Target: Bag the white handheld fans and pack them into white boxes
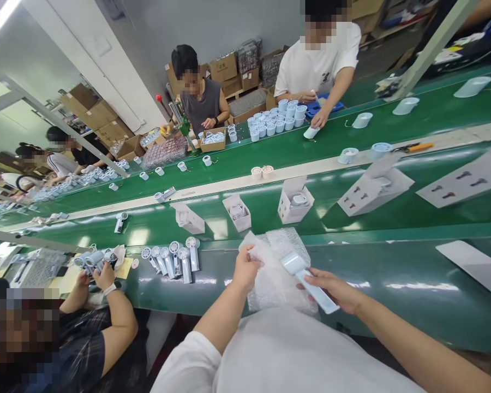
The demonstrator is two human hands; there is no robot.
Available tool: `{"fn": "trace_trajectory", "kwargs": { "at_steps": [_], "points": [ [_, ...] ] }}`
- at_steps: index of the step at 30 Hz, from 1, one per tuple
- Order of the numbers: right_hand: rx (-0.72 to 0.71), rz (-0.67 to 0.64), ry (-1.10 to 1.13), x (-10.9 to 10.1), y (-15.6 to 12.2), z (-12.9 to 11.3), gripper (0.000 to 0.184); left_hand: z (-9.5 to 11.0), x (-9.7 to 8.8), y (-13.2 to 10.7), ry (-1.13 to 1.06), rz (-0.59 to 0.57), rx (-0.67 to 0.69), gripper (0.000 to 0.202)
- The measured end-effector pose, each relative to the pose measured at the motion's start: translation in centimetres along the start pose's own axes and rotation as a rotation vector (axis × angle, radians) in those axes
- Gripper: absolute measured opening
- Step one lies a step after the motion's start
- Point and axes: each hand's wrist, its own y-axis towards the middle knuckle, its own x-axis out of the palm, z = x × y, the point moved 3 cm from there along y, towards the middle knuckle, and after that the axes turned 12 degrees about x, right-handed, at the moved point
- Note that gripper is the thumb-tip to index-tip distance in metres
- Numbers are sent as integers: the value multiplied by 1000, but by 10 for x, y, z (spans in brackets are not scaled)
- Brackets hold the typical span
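Bright, even indoor light from a ceiling strip lamp (0, 19) upper left, white glare streaking the green belt (393, 285), wide-angle bending at edges, faces pixelated, far left background soft

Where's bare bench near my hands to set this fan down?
The widest bare green bench lies right of the fan in your right hand, up to the white sheet. A narrower strip sits between the bubble bag in your left hand and the row of fans. Further left is crowded: a co-worker's hands and more fans.
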Motion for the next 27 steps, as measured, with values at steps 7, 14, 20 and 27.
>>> {"fn": "trace_trajectory", "kwargs": {
  "at_steps": [7,14,20,27],
  "points": [
    [-84,-193,159,20,-41,2,53,2,5,-2,339,102,191,20],
    [0,-252,48,60,-56,-3,92,12,18,-5,383,-162,148,33],
    [10,95,-23,38,-54,-6,55,27,16,-23,579,-242,353,19],
    [6,-8,-10,33,-65,-2,59,9,28,-14,71,-391,43,58]
  ]
}}
